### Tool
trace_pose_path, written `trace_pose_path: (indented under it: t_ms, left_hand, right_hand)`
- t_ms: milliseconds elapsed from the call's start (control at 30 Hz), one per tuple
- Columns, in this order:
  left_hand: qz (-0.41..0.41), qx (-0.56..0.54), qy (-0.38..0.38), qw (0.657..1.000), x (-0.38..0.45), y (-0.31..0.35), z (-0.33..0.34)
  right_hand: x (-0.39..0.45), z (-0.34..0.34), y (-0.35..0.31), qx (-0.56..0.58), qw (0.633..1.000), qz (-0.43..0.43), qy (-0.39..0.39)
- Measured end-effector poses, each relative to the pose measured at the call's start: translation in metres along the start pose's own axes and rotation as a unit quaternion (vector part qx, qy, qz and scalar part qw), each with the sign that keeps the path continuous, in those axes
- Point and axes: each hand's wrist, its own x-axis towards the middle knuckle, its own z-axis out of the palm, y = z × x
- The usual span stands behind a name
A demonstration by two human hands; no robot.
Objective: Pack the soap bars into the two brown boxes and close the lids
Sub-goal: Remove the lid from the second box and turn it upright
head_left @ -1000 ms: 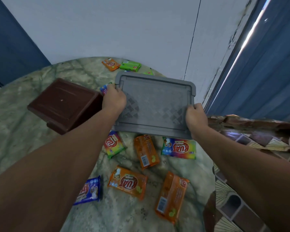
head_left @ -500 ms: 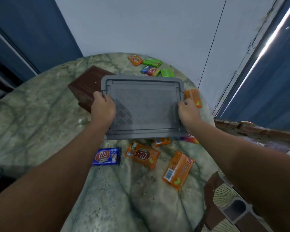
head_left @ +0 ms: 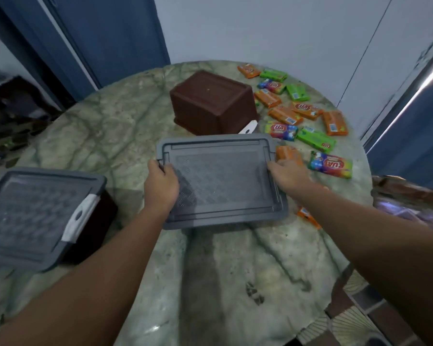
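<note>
Grey plastic lid (head_left: 223, 181), rectangular, textured centre panel: you hold it flat above the table, one short edge in each hand. Your left hand (head_left: 161, 187) curls over the lid's left edge, thumb on top; your right hand (head_left: 286, 172) grips the right edge the same way, fingers wrapped under it.

Brown box (head_left: 211, 104), upside down on the marble table (head_left: 125, 126), just beyond the lid; a white latch (head_left: 248, 127) shows at its near right corner.

Second brown box (head_left: 98, 221), at the table's left edge, a second grey lid (head_left: 33, 216) resting on top of it and a white clip (head_left: 79, 218) hanging at its right side. You cannot tell whether that clip is fastened.

Soap bars, wrapped, loose on the table to the right of the upturned box and well spread:
- orange bars, one (head_left: 335, 123) near the far right edge, another (head_left: 248, 70) at the back;
- green bars, one (head_left: 315, 140) just beyond the held lid's right corner;
- multicoloured bars, one (head_left: 331, 164) just right of your right hand.

One orange bar (head_left: 308, 217) lies partly hidden under your right forearm.
</note>
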Motion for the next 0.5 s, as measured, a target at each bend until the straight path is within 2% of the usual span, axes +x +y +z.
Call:
trace_pose_path:
  t_ms: [133, 333, 500]
  left_hand:
    - [-0.001, -0.014, -0.040, 0.999, -0.006, -0.045, -0.027]
    - [-0.038, -0.001, -0.081, 0.996, -0.016, -0.094, -0.062]
    - [-0.061, 0.046, -0.111, 0.991, -0.016, -0.123, -0.084]
  right_hand:
    - [-0.034, 0.028, 0.006, -0.065, 0.997, -0.019, -0.026]
    - [-0.065, 0.054, 0.007, -0.134, 0.983, -0.047, -0.121]
    - [-0.082, 0.068, 0.008, -0.089, 0.971, -0.007, -0.223]
